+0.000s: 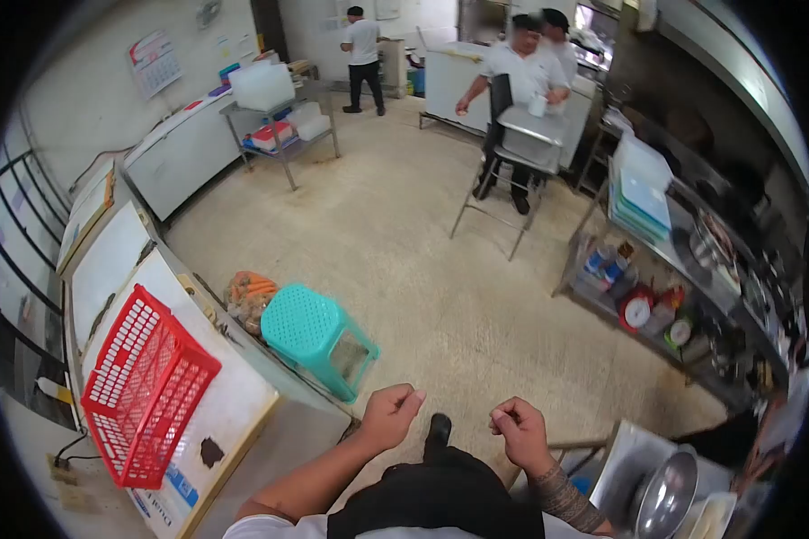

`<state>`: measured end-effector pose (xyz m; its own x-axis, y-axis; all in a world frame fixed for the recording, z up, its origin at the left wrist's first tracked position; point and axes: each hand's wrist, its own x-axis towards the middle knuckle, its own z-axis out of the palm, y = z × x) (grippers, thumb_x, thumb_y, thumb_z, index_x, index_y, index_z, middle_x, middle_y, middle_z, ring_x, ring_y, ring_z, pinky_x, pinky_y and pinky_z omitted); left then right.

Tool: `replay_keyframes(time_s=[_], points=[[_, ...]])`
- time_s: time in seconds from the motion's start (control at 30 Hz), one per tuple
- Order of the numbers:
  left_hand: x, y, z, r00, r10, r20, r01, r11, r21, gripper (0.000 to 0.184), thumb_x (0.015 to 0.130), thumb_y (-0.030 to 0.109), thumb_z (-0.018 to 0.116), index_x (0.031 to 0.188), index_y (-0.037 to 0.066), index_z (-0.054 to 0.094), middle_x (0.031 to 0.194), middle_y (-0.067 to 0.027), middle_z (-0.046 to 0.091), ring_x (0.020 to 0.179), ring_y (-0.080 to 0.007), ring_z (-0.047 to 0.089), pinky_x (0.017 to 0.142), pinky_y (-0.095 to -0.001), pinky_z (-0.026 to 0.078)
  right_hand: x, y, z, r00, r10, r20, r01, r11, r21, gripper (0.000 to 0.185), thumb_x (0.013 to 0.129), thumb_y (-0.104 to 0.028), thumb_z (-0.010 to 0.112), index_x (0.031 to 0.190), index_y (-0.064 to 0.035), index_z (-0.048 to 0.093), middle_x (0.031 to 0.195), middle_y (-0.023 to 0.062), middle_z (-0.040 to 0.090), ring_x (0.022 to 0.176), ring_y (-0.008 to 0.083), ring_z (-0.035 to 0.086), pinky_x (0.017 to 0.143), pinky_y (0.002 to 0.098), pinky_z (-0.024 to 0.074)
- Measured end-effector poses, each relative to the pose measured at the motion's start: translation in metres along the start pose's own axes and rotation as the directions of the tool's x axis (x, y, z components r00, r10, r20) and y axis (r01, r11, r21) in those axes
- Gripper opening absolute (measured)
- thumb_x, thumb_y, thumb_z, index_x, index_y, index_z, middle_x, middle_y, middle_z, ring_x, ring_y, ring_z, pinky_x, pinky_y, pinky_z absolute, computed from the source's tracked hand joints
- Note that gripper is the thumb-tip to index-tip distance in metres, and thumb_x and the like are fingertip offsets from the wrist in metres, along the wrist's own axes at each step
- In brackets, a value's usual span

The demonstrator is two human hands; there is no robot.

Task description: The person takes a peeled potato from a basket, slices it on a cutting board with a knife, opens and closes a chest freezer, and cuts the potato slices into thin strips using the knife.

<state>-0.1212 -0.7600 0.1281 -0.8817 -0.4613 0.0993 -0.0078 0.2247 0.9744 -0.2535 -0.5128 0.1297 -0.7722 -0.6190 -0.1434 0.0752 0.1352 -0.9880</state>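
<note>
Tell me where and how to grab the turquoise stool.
Best grip the turquoise stool by the rim of its seat, coming down from above on the open-floor side. It stands upright with its flat seat uppermost and that edge exposed, while the white chest freezer and the bag of carrots crowd the other side.

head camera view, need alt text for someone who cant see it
A person's left hand and right hand are raised over a kitchen floor, fingers curled, nothing visible in either grip. At left are a red basket on a white chest and a turquoise stool; at lower right, a metal bowl. Three people stand farther back.
</note>
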Motion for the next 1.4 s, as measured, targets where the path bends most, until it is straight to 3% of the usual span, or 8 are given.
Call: replay_keyframes(time_s=[0.27, 0.37, 0.43, 0.53, 0.6, 0.8, 1.1, 1.4], points=[[0.175, -0.006, -0.073, 0.953, -0.006, -0.304, -0.015, 0.998, -0.067, 0.038, 0.105, 0.019, 0.066, 0.075, 0.0, 0.055, 0.063, -0.005, 0.047, 0.063, -0.0104, 0.041, 0.056, -0.0346, 0.039, 0.27, -0.102, 0.101, 0.825, -0.198, 0.53, 0.409, 0.855, -0.318, 0.014, 0.105, -0.014, 0.066, 0.107, -0.0003, 0.069, 0.092, 0.0026, 0.069, 0.082, 0.0119, 0.062, 0.077, 0.0293, 0.0536], [0.235, -0.002, -0.113, 0.897, -0.044, -0.441, -0.027, 0.988, -0.153, 0.039, 0.107, 0.019, 0.064, 0.074, 0.001, 0.056, 0.067, -0.0018, 0.053, 0.066, -0.0083, 0.046, 0.058, -0.0314, 0.04, 0.383, -0.098, 0.164, 0.769, -0.063, 0.636, 0.118, 0.992, -0.045, 0.022, 0.11, -0.021, 0.06, 0.114, -0.0009, 0.07, 0.097, 0.0041, 0.07, 0.085, 0.0149, 0.064, 0.078, 0.0317, 0.0531], [0.284, -0.009, -0.141, 0.875, -0.073, -0.478, -0.066, 0.961, -0.268, 0.039, 0.107, 0.019, 0.062, 0.074, 0.001, 0.056, 0.071, -0.0012, 0.056, 0.069, -0.0083, 0.05, 0.061, -0.0299, 0.041, 0.451, -0.106, 0.2, 0.605, 0.032, 0.796, -0.07, 0.997, 0.014, 0.054, 0.116, -0.045, 0.04, 0.123, 0.0001, 0.069, 0.101, 0.0058, 0.071, 0.097, 0.018, 0.064, 0.093, 0.0354, 0.0508], [0.367, -0.035, -0.192, 0.918, -0.067, -0.392, -0.164, 0.834, -0.527, 0.036, 0.107, 0.018, 0.06, 0.076, 0.002, 0.057, 0.074, -0.0036, 0.058, 0.071, -0.0119, 0.053, 0.065, -0.0305, 0.044, 0.532, -0.126, 0.255, 0.397, 0.199, 0.896, -0.567, 0.821, 0.068, 0.086, 0.11, -0.072, 0.024, 0.12, 0.0005, 0.069, 0.11, 0.0096, 0.069, 0.11, 0.0226, 0.062, 0.106, 0.0415, 0.0447], [0.42, -0.071, -0.234, 0.981, 0.014, -0.196, -0.155, 0.668, -0.728, 0.035, 0.107, 0.018, 0.059, 0.077, 0.002, 0.058, 0.074, -0.0052, 0.058, 0.071, -0.0152, 0.054, 0.068, -0.0315, 0.046, 0.603, -0.074, 0.28, 0.197, -0.076, 0.977, -0.789, 0.579, 0.205, 0.089, 0.108, -0.073, 0.028, 0.135, 0.0056, 0.059, 0.131, 0.0162, 0.065, 0.129, 0.0286, 0.058, 0.117, 0.0467, 0.0393], [0.583, -0.079, -0.353, 0.952, 0.101, -0.287, -0.305, 0.324, -0.896, 0.039, 0.106, 0.024, 0.064, 0.074, 0.004, 0.054, 0.07, -0.0054, 0.055, 0.069, -0.0191, 0.056, 0.069, -0.0329, 0.047, 0.729, -0.128, 0.369, 0.362, 0.015, 0.932, -0.793, 0.53, 0.3, 0.086, 0.104, -0.078, 0.025, 0.146, -0.0073, 0.05, 0.159, 0.0224, 0.047, 0.149, 0.0391, 0.045, 0.127, 0.0563, 0.0295], [0.713, -0.166, -0.532, 0.986, -0.168, 0.013, 0.152, 0.853, -0.499, 0.028, 0.106, 0.023, 0.067, 0.088, 0.002, 0.068, 0.081, -0.0046, 0.067, 0.076, -0.0113, 0.063, 0.068, -0.0274, 0.049, 0.975, -0.16, 0.477, 0.045, 0.128, 0.991, -0.587, 0.806, -0.078, 0.092, 0.105, -0.077, 0.027, 0.141, 0.0007, 0.06, 0.134, 0.017, 0.068, 0.125, 0.0319, 0.064, 0.112, 0.0494, 0.0457], [0.742, -0.199, -0.71, 0.619, -0.306, -0.724, 0.173, 0.952, -0.254, 0.028, 0.109, 0.026, 0.064, 0.097, 0.002, 0.07, 0.086, 0.0, 0.069, 0.081, -0.0094, 0.063, 0.075, -0.0285, 0.052, 1.176, -0.273, 0.704, 0.0, 0.13, 0.992, -0.303, 0.945, -0.124, 0.065, 0.116, -0.051, 0.037, 0.139, 0.0047, 0.059, 0.12, 0.0171, 0.072, 0.111, 0.0262, 0.069, 0.102, 0.0411, 0.0535]])
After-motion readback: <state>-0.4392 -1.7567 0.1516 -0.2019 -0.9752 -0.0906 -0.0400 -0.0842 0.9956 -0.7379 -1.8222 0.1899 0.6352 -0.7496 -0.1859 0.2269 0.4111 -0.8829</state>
